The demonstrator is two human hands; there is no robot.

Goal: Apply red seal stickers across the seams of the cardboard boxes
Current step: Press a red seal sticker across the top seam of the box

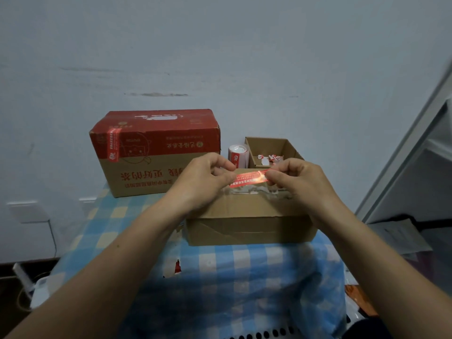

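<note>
Head view: my left hand (208, 176) and right hand (297, 178) pinch opposite ends of a red sticker (249, 180), stretching it flat above the near box (249, 216) so it can bridge the seam.

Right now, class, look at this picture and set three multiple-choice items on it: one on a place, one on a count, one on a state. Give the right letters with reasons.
1. Where is the sticker roll?
A. Between the red-topped box and the small open box
B. On the floor
C. Inside the near box

2. How many cardboard boxes stand on the checked cloth?
A. One
B. Three
C. Five

3. What is the state of the red seal sticker?
A. Pressed flat onto a seam
B. Held stretched between the left hand and right hand over the plain brown box
C. Wound on the roll

Answers:
1 A, the roll stands between them.
2 B, three show.
3 B, both hands pinch its ends.
</note>
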